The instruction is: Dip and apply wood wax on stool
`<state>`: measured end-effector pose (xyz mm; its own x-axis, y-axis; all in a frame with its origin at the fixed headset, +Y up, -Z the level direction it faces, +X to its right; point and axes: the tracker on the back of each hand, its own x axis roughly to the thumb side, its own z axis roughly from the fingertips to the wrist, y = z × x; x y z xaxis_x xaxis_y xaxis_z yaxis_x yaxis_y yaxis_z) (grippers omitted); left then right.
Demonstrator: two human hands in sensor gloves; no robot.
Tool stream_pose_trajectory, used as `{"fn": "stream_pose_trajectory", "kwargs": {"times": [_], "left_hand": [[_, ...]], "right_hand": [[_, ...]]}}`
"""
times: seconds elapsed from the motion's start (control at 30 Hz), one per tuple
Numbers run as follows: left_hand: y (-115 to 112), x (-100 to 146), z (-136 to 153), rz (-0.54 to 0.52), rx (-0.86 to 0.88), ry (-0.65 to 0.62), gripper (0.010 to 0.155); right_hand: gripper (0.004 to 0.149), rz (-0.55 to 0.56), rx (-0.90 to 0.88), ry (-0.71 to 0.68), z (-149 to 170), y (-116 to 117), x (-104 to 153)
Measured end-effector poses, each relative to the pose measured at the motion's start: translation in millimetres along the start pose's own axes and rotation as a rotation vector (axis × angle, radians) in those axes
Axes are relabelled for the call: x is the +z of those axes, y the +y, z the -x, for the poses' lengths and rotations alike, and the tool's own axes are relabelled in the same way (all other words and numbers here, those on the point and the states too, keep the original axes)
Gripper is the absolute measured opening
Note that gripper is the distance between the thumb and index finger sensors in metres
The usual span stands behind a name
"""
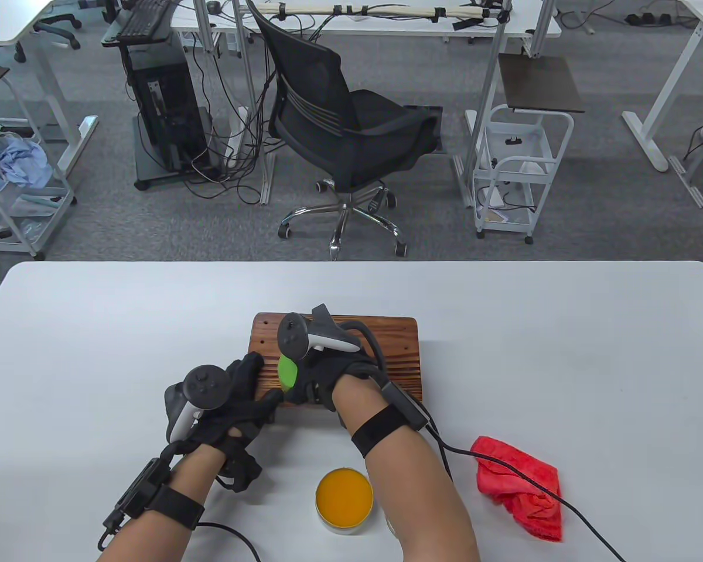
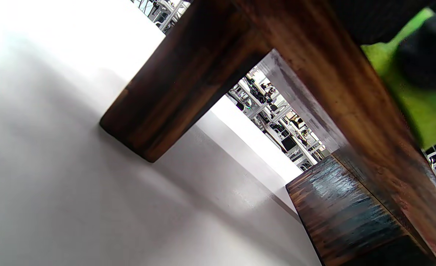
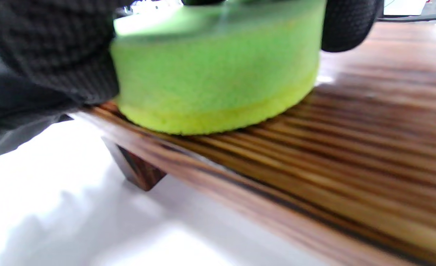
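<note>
Your left hand [image 1: 234, 404] rests on the stool's [image 1: 386, 345] near-left corner, fingers spread flat over the top and edge, steadying it rather than holding anything. Just right of it, your right hand [image 1: 322, 374] has its grip closed around the green pad [image 1: 287, 372], which is pressed flat onto the stool top; the right wrist view shows the pad's [image 3: 218, 70] yellowish underside touching the wood grain. So I'd say you're in the applying step, working the left end. Next move probably calls for even strokes along the grain toward the right end. The wax tin [image 1: 344, 499] sits open on the bench [image 1: 562, 351], below your right wrist, for a re-dip. The red cloth [image 1: 518, 486] lies further right, untouched.
</note>
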<state>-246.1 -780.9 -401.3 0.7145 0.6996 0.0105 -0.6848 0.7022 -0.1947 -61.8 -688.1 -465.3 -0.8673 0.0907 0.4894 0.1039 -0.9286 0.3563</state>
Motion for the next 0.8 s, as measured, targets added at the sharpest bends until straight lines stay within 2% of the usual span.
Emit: {"fn": "stream_pose_trajectory", "kwargs": {"times": [0.17, 0.3, 0.4, 0.8], "left_hand": [[0.1, 0.1, 0.1, 0.003, 0.003, 0.0, 0.1], [0.3, 0.3, 0.6, 0.004, 0.006, 0.0, 0.099], [0.4, 0.0, 0.7, 0.007, 0.004, -0.001, 0.099], [0.9, 0.0, 0.9, 0.007, 0.005, -0.001, 0.099]], "right_hand": [[0.108, 0.019, 0.018, 0.003, -9.1, 0.0, -5.8], [0.108, -0.011, -0.046, -0.038, -2.0, 0.0, -3.1], [0.108, -0.005, -0.013, -0.003, -0.4, -1.8, -3.7], [0.11, 0.013, -0.024, -0.012, -2.8, 0.6, -5.6]]}}
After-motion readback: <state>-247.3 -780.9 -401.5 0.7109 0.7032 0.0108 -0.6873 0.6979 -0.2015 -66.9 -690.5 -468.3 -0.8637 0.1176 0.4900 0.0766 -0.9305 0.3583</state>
